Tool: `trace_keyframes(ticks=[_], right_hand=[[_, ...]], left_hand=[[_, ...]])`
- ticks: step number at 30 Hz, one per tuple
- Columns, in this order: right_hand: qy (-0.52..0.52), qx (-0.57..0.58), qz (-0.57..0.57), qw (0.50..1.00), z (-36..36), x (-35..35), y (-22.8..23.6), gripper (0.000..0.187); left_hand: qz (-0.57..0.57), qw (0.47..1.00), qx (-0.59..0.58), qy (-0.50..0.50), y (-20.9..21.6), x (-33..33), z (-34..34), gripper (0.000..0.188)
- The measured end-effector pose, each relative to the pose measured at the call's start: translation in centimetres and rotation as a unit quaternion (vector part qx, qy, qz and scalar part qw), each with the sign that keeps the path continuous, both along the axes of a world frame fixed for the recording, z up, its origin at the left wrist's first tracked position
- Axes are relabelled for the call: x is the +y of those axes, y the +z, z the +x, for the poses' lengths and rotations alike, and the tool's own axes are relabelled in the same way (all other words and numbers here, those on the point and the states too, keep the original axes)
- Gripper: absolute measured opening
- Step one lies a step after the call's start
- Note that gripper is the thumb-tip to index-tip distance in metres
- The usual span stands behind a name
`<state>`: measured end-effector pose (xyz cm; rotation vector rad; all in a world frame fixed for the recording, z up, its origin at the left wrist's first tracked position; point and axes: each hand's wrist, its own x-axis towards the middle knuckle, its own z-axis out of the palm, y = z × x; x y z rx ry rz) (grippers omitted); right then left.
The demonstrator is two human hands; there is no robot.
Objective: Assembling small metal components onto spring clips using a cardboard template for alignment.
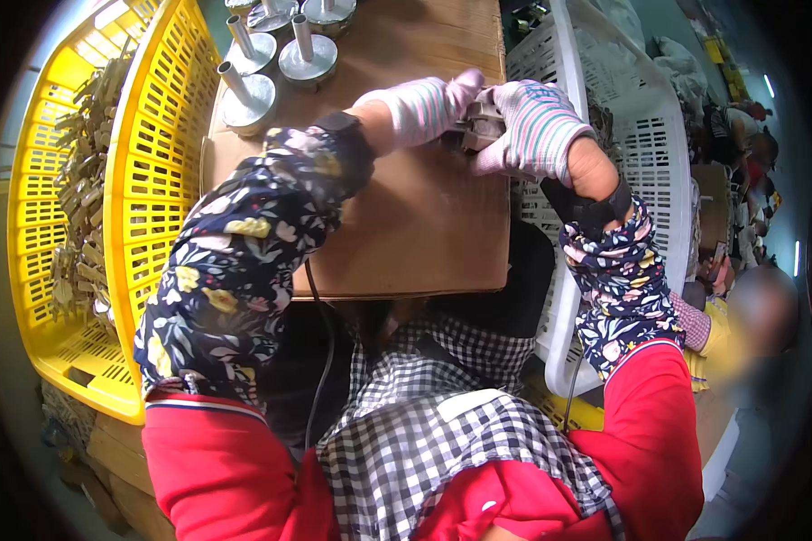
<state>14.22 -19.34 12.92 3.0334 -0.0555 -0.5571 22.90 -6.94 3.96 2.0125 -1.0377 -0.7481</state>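
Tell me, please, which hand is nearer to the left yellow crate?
Left. The left hand is right of the yellow crate, over the cardboard; the right hand is farther right from it.

The right hand (534,131), in a striped knit glove (543,110), partly hides the grey metal piece (484,126). The left hand (424,108) partly hides its own fingers. The top edge crops a silver stemmed disc (323,14); a yellow-clad person (716,335) has a blurred head.
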Motion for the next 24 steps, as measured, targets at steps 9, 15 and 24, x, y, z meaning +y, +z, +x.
trace_keyframes(ticks=[9, 15, 24], right_hand=[[-0.054, 0.12, 0.042, 0.99, 1.5, -1.2, -0.1, 0.063], [0.012, 0.14, 0.029, 0.99, 2.6, -1.0, 0.0, 0.062], [0.025, -0.189, -0.156, 0.969, -1.2, -0.3, -3.9, 0.094]], left_hand=[[0.079, 0.981, -0.169, -0.048, 3.1, 2.1, -0.1, 0.057], [-0.011, 0.99, -0.139, -0.018, 2.5, 0.8, -1.7, 0.053], [0.073, 0.997, 0.001, -0.029, 0.1, -2.3, 1.7, 0.058]])
